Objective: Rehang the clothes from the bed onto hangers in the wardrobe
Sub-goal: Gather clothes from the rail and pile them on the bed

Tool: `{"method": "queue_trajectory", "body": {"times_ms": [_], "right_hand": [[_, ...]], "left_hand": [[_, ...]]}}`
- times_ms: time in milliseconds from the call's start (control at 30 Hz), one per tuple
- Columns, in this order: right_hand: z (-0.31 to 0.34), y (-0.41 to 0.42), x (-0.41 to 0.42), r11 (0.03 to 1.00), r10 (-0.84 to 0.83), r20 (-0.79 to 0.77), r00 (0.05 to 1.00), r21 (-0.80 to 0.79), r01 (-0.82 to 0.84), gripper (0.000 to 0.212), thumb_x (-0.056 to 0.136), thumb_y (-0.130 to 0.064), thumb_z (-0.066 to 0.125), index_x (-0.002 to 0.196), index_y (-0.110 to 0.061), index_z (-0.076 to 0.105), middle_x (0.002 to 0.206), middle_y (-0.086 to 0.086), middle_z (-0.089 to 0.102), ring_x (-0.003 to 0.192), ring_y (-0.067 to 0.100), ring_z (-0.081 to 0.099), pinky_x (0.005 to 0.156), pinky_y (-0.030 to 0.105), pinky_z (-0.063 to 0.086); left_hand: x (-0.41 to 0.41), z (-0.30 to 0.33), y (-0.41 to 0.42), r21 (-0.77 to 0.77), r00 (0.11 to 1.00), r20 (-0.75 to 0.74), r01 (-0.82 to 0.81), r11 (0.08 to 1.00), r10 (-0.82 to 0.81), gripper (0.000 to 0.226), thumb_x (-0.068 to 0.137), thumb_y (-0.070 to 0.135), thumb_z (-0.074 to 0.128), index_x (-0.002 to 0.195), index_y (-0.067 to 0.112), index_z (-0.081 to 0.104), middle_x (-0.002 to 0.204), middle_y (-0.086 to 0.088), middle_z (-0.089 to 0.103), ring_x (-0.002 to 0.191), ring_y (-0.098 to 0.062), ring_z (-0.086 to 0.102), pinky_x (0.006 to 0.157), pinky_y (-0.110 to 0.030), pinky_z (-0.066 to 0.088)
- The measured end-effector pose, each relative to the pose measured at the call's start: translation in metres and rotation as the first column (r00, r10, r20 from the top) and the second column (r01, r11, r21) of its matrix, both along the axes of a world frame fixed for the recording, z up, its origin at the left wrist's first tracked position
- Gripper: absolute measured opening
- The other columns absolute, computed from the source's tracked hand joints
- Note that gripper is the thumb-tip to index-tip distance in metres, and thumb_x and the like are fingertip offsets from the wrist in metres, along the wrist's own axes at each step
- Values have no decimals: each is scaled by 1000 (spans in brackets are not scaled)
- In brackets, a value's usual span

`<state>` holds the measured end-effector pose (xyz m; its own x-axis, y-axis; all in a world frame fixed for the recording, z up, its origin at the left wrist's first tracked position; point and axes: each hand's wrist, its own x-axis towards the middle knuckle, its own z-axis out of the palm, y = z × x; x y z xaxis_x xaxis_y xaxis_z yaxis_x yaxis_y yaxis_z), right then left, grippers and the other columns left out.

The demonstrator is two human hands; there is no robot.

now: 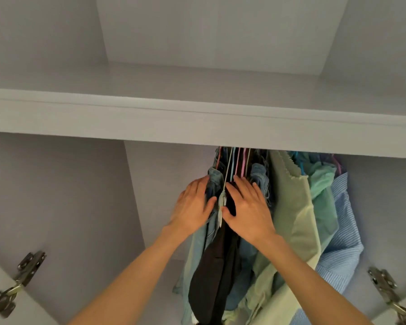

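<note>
Several garments hang bunched together inside the wardrobe on thin coloured hangers [237, 160]. From left to right I see a light blue denim piece [213, 179], a black garment [211, 273], a pale green cloth [291, 207], a mint green one [324, 184] and a blue striped shirt [345, 235]. My left hand [192, 207] lies flat with straight fingers against the denim piece. My right hand [246, 207] presses with spread fingers on the dark clothes beside it. A pale hanger arm [222, 202] shows between the two hands. The rail is hidden behind the shelf.
A white shelf [197, 120] runs across above the clothes. The left part of the wardrobe [162, 184] has bare walls. Metal door hinges sit at the lower left [21, 277] and lower right [384, 289].
</note>
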<state>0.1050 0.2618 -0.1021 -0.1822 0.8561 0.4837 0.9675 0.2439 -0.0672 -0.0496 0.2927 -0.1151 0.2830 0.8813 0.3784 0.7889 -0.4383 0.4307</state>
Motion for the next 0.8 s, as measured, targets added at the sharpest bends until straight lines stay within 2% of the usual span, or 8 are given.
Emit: {"method": "queue_trajectory", "body": {"times_ms": [67,200,367,533,667,733,800], "right_hand": [[0,3,6,1000,3,12,1000,5,-4,58,74,-39,38,115,-7,64,126,15,59,119,30,54,102,47,31],[-3,13,26,998,29,-22,999,-50,-30,63,75,-38,36,125,-6,57,137,14,50,130,28,44,108,46,26],[-8,17,36,999,46,-20,999,-29,-46,60,75,-34,38,124,-5,57,135,15,51,125,29,49,104,50,35],[-11,17,41,999,44,-26,999,-25,-45,58,77,-33,39,124,-5,57,135,15,51,125,29,49,103,50,36],[-11,15,43,999,41,-32,999,-24,-42,57,78,-33,39,125,-6,57,136,13,51,125,28,49,104,48,36],[-10,14,43,999,40,-39,998,-12,-40,57,78,-33,39,125,-7,57,136,12,51,125,28,49,104,46,34],[-10,14,42,999,44,-42,998,-6,-44,57,78,-33,39,125,-7,56,136,11,51,126,27,48,104,46,33]], "left_hand": [[12,4,12,-40,997,69,-29,999,32,61,95,25,46,146,10,17,145,-12,34,129,-26,36,105,-37,33],[33,9,30,-79,966,241,-77,994,94,56,93,16,50,143,6,26,136,-15,42,124,-29,41,103,-42,36],[49,5,35,-107,942,323,-57,993,89,53,89,23,59,135,5,39,122,-15,49,113,-29,49,97,-46,41],[55,13,43,-136,945,315,-44,990,85,47,83,15,61,127,5,48,116,-12,49,108,-26,49,97,-39,40],[51,12,41,-107,901,417,-82,991,120,37,78,0,60,115,1,56,108,-11,53,100,-22,52,82,-14,34],[45,13,39,-71,907,406,-91,993,112,35,78,-2,59,113,0,57,104,-10,54,96,-21,52,80,-13,34],[38,15,35,-47,908,406,-97,994,107,32,79,-2,58,110,2,58,101,-7,53,94,-21,53,81,-19,39]]}}
